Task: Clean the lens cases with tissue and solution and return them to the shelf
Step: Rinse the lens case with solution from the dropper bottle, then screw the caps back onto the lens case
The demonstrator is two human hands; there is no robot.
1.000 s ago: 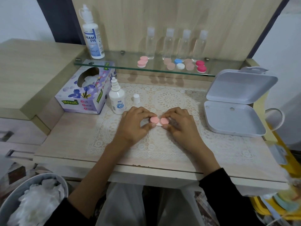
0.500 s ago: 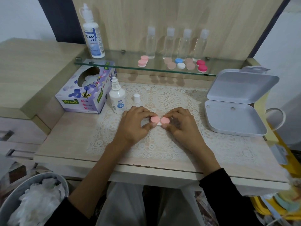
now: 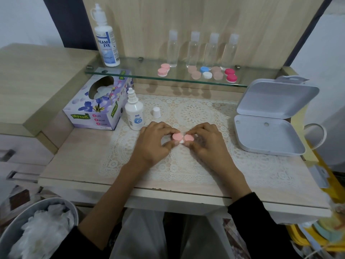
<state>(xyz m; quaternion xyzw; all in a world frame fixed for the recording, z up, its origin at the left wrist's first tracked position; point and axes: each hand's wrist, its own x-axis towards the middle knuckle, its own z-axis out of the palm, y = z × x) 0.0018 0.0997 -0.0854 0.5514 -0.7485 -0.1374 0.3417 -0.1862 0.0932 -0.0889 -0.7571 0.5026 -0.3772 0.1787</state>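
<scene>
Both hands met mid-bench (image 3: 84, 146) over the lace mat (image 3: 196, 113). Left hand (image 3: 155, 144) pinched the left pink cap of the lens case (image 3: 182, 137), right hand (image 3: 205, 144) pinched the right cap, fingers curled round each. Case was low on the mat between them. Looked like a grip for twisting the caps; on or off, couldn't tell. Small solution bottle (image 3: 134, 114) stood uncapped, its cap (image 3: 156, 112) beside it and the tissue box (image 3: 97, 107) near, all within reach. Other cases (image 3: 207, 74) lined the glass shelf (image 3: 145, 75).

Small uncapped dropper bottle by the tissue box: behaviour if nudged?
The small dropper bottle looks tall for its narrow base, so it probably tips rather than slides on the lace mat. Its cap stands apart, so a tip could leak. Likely light plastic.
</scene>
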